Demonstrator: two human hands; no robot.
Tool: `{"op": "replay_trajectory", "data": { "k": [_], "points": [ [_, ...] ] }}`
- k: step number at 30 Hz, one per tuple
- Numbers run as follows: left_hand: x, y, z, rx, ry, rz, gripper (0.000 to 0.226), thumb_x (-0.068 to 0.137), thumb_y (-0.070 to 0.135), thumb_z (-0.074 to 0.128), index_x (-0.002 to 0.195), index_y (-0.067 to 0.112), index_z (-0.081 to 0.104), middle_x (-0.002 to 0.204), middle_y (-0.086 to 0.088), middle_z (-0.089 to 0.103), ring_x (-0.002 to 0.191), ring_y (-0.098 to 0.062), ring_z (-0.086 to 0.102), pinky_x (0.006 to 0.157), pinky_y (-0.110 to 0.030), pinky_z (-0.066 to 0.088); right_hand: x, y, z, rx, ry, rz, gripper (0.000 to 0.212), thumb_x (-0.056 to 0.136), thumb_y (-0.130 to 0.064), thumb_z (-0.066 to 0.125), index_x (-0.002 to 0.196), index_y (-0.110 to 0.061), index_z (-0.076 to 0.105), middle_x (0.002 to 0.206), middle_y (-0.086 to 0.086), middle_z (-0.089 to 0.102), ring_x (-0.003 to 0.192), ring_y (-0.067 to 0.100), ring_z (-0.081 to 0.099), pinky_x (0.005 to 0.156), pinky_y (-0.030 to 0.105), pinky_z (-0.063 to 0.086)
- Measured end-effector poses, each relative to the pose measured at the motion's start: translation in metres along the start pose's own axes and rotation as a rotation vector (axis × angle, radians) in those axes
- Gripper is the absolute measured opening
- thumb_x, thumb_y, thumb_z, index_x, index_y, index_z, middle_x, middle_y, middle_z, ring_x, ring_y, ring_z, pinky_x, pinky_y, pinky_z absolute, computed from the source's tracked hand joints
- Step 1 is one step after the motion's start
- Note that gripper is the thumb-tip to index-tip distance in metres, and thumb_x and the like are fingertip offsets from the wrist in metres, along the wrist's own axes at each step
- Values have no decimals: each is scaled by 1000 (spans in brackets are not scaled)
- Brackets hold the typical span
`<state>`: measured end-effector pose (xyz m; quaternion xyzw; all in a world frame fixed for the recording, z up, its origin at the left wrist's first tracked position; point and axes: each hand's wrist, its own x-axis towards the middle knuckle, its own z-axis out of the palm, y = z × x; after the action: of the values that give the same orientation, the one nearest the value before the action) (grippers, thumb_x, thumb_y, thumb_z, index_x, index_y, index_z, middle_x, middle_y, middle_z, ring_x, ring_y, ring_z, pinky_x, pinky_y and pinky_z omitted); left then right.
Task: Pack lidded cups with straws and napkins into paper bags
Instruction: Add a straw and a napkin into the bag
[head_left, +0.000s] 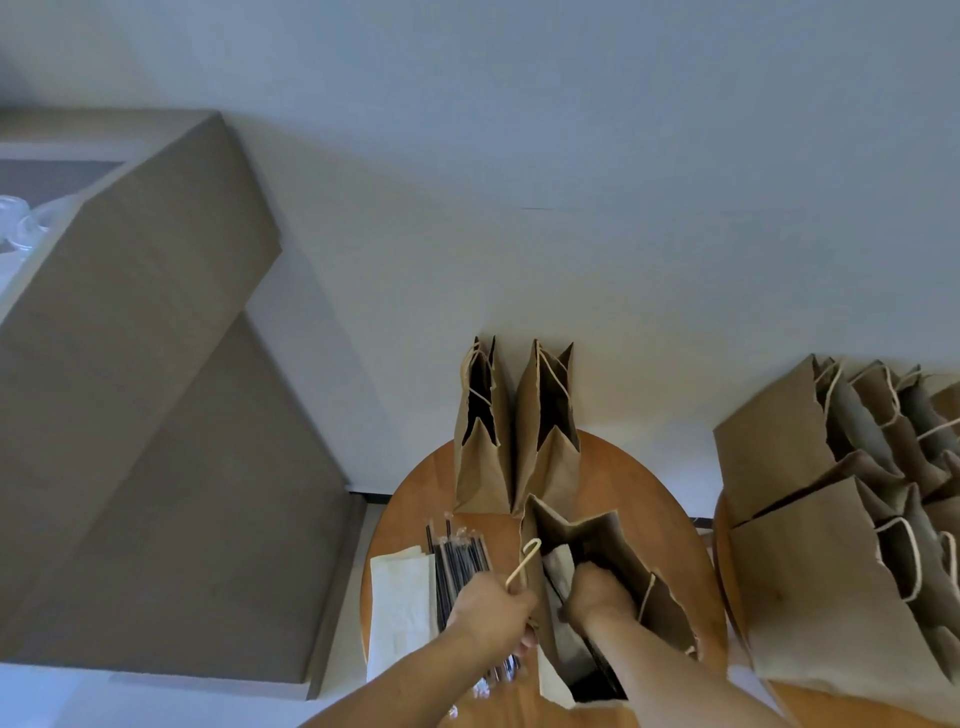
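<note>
Right hand (597, 587) reaches into the open brown paper bag (670, 618) on the round wooden table (644, 499), clutching a white napkin (558, 569); left hand (488, 605) pinches its rim. Two empty upright bags (480, 467) stand behind. Black wrapped straws (460, 561) point away, beside folded napkins (400, 608).

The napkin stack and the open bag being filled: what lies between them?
Wrapped black straws, seen in the head view, lie between the napkin stack and the open bag.
</note>
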<state>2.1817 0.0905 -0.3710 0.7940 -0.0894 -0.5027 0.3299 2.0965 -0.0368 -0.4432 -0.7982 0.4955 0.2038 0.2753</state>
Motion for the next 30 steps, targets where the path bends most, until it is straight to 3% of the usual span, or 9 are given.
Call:
{"op": "replay_trajectory", "data": {
  "k": [2,6,10,13,17,21,24,28,30],
  "points": [
    [0,1,-1,5,-7,3,19,96,21,53,85,9,64,56,-1,69,54,-13,69,52,-18,52,-5,-2,-1,1,28,-64,7,93,-19,60,98,-24,61,97,-5,65,101,18,63,90,32,52],
    [-2,5,-2,36,-11,37,24,96,22,53,82,8,66,57,-1,69,52,-11,67,44,-16,45,-16,-13,-25,-225,25,-215,33,96,-24,55,128,-16,51,126,8,57,119,25,54,101,35,46],
    [-5,10,-2,51,-26,32,27,97,23,52,83,6,68,54,0,66,47,-11,61,42,-16,41,-47,-20,-70,-368,11,-348,35,92,-27,60,125,-15,55,126,10,56,119,31,52,97,42,47],
    [-8,14,0,50,-65,3,23,95,21,55,87,4,68,57,-4,64,46,-13,59,43,-18,42,-67,-10,-104,-359,256,-494,34,92,-37,60,122,-20,57,121,3,59,116,26,55,93,39,46],
    [-11,15,8,71,-44,40,12,90,19,61,86,8,65,62,-6,62,55,-18,62,54,-24,51,-71,27,-133,-187,332,-337,60,91,-45,61,143,-24,39,140,1,48,124,23,51,96,33,47],
    [-16,15,19,86,-43,54,14,90,21,59,88,8,65,70,-7,61,65,-22,63,66,-33,57,-71,59,-126,94,34,-186,59,91,-45,63,141,-21,42,109,-7,58,94,11,59,70,19,47],
    [-19,17,26,122,-23,53,24,93,22,57,98,1,68,82,-12,65,78,-28,70,74,-38,60,-74,71,-115,152,68,-186,49,93,-40,61,135,-22,46,94,-14,57,82,4,58,60,16,44],
    [-24,20,31,148,-16,60,17,95,20,55,96,6,63,87,-13,68,82,-28,72,72,-35,60,-78,74,-123,211,38,-170,21,99,-27,47,113,-16,59,84,-1,66,73,15,68,56,23,46],
    [-26,23,32,178,-12,76,15,96,19,53,96,7,62,88,-14,69,81,-27,73,70,-32,60,-82,74,-131,332,-67,-144,24,100,-17,42,99,-9,64,81,10,71,69,25,73,54,26,51]
  ]
}}
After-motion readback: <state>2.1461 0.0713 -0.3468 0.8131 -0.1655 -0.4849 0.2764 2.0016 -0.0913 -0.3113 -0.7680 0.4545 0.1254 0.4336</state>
